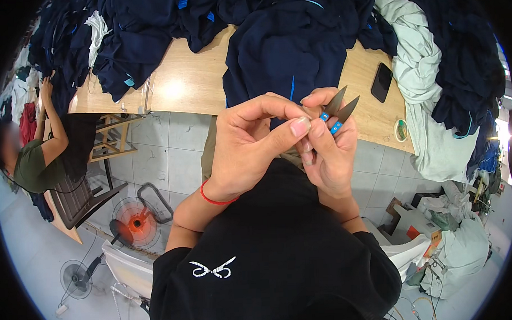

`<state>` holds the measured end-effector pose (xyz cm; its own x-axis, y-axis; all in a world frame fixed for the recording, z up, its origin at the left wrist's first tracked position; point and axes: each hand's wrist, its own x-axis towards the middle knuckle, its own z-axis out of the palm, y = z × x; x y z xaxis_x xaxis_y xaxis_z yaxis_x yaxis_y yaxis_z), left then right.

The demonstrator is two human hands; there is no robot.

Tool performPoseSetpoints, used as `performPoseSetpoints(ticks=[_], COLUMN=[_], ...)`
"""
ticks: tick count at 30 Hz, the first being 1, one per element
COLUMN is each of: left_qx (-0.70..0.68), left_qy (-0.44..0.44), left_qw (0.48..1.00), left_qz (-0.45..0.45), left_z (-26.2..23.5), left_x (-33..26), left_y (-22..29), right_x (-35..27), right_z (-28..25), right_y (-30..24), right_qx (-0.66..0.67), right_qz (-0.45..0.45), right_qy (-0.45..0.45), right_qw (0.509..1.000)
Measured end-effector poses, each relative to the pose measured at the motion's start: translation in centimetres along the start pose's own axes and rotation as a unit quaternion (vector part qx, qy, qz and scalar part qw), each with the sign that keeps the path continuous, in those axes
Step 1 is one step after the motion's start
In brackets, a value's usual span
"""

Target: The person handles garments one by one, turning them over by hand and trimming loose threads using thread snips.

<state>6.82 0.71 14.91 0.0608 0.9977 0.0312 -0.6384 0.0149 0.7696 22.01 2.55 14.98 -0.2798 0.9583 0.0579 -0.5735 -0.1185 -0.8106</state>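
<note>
Steel thread snips [340, 109], one, two hands [250, 146]

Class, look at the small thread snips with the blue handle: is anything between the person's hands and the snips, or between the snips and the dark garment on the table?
Nothing visible. The right hand already holds the thread snips, blades apart, and the left hand closes in front of it, fingertips meeting. Only open air shows between the blades and the navy garment lying on the wooden table.

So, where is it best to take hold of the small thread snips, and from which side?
Probably grip the thread snips at the blue-marked handle end, where the right hand holds them, coming from below. The two dark pointed blades splay up and away towards the table, so stay clear of that end.
</note>
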Motion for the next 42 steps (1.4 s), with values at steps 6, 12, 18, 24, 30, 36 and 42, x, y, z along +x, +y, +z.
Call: performPoseSetpoints(ticks=[6, 12, 18, 24, 30, 36, 42], left_qx=[0.377, 0.532, 0.428, 0.260, 0.410, 0.456, 0.445], left_qy=[0.013, 0.008, 0.019, 0.034, -0.017, -0.055, -0.027], left_qw=[0.910, 0.810, 0.876, 0.925, 0.899, 0.866, 0.856], left_qz=[0.172, 0.246, 0.222, 0.274, 0.154, 0.199, 0.261], left_z=[-0.4, 0.6, 0.7, -0.7, -0.4, 0.1, 0.0], left_x=[0.6, 0.2, 0.2, 0.2, -0.8, -1.4, -1.6], left_y=[-1.0, -1.6, -2.6, -1.4, 1.1, 1.1, 0.7], right_x=[0.3, 0.1, -0.1, 0.9, 1.6, 1.7, 1.4], right_z=[-0.2, -0.2, 0.1, -0.9, -1.8, -1.3, -1.0], right_y=[0.3, 0.9, 0.8, 1.0, 1.1, 1.8, 1.8], right_qx=[0.014, -0.091, -0.095, -0.089, -0.200, -0.171, -0.135], right_qz=[0.017, 0.006, 0.023, -0.056, -0.237, -0.269, -0.232], right_qy=[-0.005, 0.040, 0.012, 0.018, -0.008, -0.016, -0.037], right_qw=[1.000, 0.995, 0.995, 0.994, 0.951, 0.948, 0.963])
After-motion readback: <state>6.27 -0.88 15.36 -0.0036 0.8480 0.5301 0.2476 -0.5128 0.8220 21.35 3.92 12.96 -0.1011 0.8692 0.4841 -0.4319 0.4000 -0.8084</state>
